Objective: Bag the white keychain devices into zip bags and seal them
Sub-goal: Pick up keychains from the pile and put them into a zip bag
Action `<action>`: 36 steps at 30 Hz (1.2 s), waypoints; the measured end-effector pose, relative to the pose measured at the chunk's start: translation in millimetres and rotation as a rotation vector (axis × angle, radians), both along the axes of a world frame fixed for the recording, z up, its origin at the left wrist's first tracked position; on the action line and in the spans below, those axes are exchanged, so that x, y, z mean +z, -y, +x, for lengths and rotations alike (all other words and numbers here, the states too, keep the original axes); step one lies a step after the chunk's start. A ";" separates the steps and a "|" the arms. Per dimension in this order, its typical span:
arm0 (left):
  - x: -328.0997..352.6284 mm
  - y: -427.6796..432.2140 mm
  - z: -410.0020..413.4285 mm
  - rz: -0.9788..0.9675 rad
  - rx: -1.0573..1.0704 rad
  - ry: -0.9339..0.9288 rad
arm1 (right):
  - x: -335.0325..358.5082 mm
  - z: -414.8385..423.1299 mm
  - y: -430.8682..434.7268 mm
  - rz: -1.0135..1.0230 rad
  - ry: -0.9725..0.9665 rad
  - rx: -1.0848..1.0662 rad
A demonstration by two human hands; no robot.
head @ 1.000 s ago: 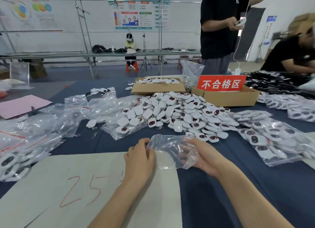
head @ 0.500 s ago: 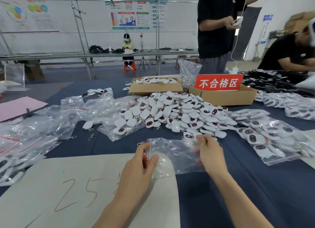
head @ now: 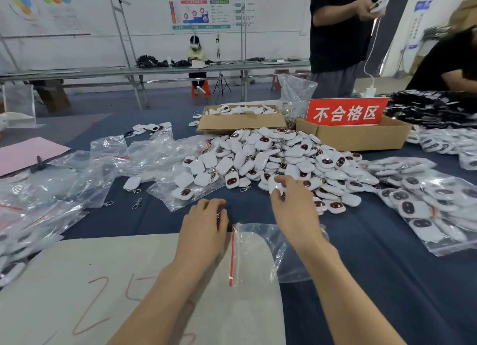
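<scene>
Now a device (head: 273, 188) is pinched by the right hand (head: 294, 213), twelve o'clock of the bag (head: 259, 254), best spread first; left hand (head: 204, 226) grip unclear.

One heap of keychain devices (head: 284, 159), two cardboard boxes (head: 240, 124), one red sign (head: 346, 113).

Single view, head-worn and wide-angle. The camera sits above the near edge of the blue-covered table (head: 387, 280) and faces forward and down across it. Both forearms enter from the bottom edge. The left hand (head: 205, 223) and right hand (head: 294, 215) lie close under the lens at mid-frame, the right pinching a white keychain device (head: 274, 187). The pile of keychain devices (head: 284, 159) lies just beyond the hands. The red sign (head: 346, 112) and cardboard boxes (head: 356, 135) mark the middle distance. The long workbench (head: 154, 69) and wall posters (head: 201, 6) occupy the far top of the frame.
</scene>
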State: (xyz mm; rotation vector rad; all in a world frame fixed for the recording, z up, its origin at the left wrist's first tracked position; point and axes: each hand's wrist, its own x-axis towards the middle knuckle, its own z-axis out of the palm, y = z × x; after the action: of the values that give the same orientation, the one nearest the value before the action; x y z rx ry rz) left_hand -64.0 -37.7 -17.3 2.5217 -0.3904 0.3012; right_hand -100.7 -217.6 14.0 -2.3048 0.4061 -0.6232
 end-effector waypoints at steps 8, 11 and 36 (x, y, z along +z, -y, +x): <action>-16.0 2.5 30.0 -0.068 0.062 -0.017 | -27.8 48.0 12.1 -0.175 -0.223 -0.153; -18.5 2.6 32.1 -0.104 0.069 -0.016 | -33.6 55.5 12.6 -0.264 -0.256 -0.206; -8.5 5.3 30.2 -0.837 -0.222 -0.138 | -23.1 49.6 -20.4 0.689 0.081 0.474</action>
State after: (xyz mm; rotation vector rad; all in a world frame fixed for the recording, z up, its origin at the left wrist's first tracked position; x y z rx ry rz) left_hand -33.8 -43.0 -25.8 1.6529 -0.3817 0.1529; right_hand -51.1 -197.2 -9.1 -1.6203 0.0116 -0.2722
